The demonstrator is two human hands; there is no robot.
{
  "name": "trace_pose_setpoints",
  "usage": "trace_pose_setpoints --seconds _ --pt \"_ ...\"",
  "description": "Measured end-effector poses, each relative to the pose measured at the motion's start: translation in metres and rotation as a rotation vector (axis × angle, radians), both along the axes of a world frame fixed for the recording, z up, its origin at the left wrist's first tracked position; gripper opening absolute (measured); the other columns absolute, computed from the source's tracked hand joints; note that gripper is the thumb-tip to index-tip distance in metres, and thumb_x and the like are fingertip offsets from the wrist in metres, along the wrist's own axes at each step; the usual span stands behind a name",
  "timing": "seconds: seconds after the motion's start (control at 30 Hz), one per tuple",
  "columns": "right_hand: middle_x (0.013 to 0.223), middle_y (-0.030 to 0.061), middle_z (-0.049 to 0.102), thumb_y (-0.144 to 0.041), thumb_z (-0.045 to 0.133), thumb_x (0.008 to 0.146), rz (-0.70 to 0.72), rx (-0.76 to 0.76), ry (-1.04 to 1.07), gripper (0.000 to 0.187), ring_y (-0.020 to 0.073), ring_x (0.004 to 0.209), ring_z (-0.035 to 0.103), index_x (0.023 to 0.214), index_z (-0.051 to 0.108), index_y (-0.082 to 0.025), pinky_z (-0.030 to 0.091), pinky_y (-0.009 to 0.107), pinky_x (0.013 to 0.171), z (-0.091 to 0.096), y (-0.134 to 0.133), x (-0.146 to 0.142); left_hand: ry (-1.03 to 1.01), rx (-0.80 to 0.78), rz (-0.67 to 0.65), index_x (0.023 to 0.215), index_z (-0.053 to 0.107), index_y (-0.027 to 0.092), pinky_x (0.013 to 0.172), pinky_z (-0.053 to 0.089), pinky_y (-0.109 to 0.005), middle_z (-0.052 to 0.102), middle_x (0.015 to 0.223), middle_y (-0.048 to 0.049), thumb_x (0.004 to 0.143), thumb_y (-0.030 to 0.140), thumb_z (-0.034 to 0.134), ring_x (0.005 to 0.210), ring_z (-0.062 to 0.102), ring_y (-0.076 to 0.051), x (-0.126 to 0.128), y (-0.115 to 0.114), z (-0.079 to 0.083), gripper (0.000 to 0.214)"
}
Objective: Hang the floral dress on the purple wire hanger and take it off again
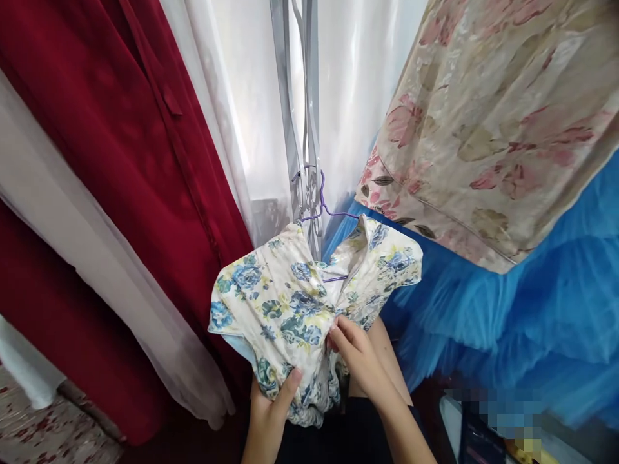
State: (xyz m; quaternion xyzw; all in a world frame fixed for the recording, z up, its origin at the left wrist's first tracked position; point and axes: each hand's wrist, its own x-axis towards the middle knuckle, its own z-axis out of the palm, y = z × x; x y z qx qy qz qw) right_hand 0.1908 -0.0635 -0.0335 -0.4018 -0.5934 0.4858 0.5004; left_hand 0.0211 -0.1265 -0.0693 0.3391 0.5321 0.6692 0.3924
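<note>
A white blouse with blue and yellow flowers (290, 316) hangs from a purple hanger (323, 205) in front of me. The hanger's hook is caught at a grey metal stand with white straps. My right hand (355, 348) pinches the front of the blouse just below its neckline. Lower on the left, my left hand (275, 403) grips the blouse side, thumb on the front and fingers hidden behind the cloth. The blouse's bottom is gathered and bunched between my forearms.
Long red drapes (140, 174) and white sheer cloth (232, 84) hang on the left and behind. At the right hang a beige cloth with pink flowers (483, 148) and blue ruffled tulle (464, 316). The grey metal stand (283, 71) rises in the middle.
</note>
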Motion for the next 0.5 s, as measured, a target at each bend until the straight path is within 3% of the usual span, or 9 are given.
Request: trace_pose_setpoints --seconds 0.13,0.2,0.27,0.3,0.33,0.4,0.47,0.5 --pt "0.064 -0.0014 0.049 -0.043 0.056 0.096 -0.025 -0.064 0.142 0.035 0.0147 0.061 0.043 0.069 0.056 -0.02 0.032 0.029 0.059 0.007 -0.003 0.019 0.049 -0.021 0.04 0.123 0.067 0.019 0.11 0.047 -0.046 0.071 0.122 -0.0114 0.073 0.05 0.083 0.124 0.063 -0.035 0.011 0.001 -0.001 0.06" --pt "0.059 -0.0025 0.048 -0.038 0.059 0.09 -0.053 -0.139 0.218 0.029 0.0127 0.055 0.038 0.067 0.056 -0.02 0.027 0.028 0.055 0.005 -0.006 0.027 0.127 0.065 0.2 0.129 0.061 0.021 0.106 0.049 -0.044 0.067 0.125 -0.0109 0.076 0.045 0.083 0.123 0.062 -0.033 0.013 0.007 -0.005 0.062" --pt "0.057 -0.0029 0.047 -0.034 0.06 0.084 -0.079 -0.195 0.259 0.026 0.0115 0.053 0.037 0.063 0.056 -0.019 0.024 0.027 0.053 0.004 -0.009 0.033 0.276 0.238 0.421 0.132 0.056 0.023 0.106 0.048 -0.042 0.061 0.13 -0.0108 0.077 0.037 0.083 0.124 0.058 -0.03 0.017 0.013 -0.01 0.063" --pt "0.056 -0.0028 0.047 -0.033 0.061 0.083 -0.082 -0.212 0.264 0.025 0.0111 0.052 0.036 0.062 0.057 -0.019 0.024 0.027 0.053 0.005 -0.01 0.035 0.379 0.32 0.464 0.129 0.056 0.023 0.106 0.047 -0.042 0.058 0.13 -0.0109 0.078 0.032 0.082 0.124 0.057 -0.029 0.02 0.016 -0.012 0.059" --pt "0.054 -0.0026 0.048 -0.033 0.061 0.082 -0.074 -0.224 0.258 0.025 0.0109 0.051 0.036 0.062 0.059 -0.018 0.024 0.027 0.052 0.007 -0.011 0.036 0.491 0.372 0.423 0.126 0.057 0.023 0.106 0.046 -0.042 0.058 0.129 -0.0109 0.08 0.029 0.08 0.123 0.057 -0.028 0.025 0.02 -0.013 0.052" --pt "0.052 -0.0019 0.051 -0.033 0.063 0.082 -0.033 -0.243 0.227 0.025 0.0107 0.05 0.037 0.063 0.063 -0.017 0.025 0.027 0.052 0.013 -0.012 0.036 0.663 0.374 0.128 0.122 0.06 0.023 0.104 0.048 -0.04 0.061 0.123 -0.0107 0.086 0.024 0.073 0.119 0.059 -0.026 0.039 0.027 -0.011 0.039" --pt "0.051 -0.0004 0.056 -0.034 0.065 0.082 0.008 -0.256 0.197 0.025 0.0106 0.05 0.04 0.064 0.066 -0.016 0.026 0.026 0.052 0.019 -0.014 0.034 0.699 0.325 -0.158 0.12 0.06 0.023 0.097 0.051 -0.036 0.066 0.115 -0.0091 0.091 0.021 0.065 0.111 0.064 -0.024 0.055 0.034 -0.007 0.029" --pt "0.051 0.0003 0.057 -0.035 0.066 0.081 0.019 -0.258 0.191 0.026 0.0106 0.05 0.041 0.064 0.067 -0.016 0.027 0.026 0.052 0.022 -0.015 0.033 0.678 0.307 -0.217 0.118 0.059 0.022 0.093 0.052 -0.034 0.067 0.11 -0.0079 0.093 0.02 0.062 0.106 0.065 -0.023 0.063 0.038 -0.004 0.026"
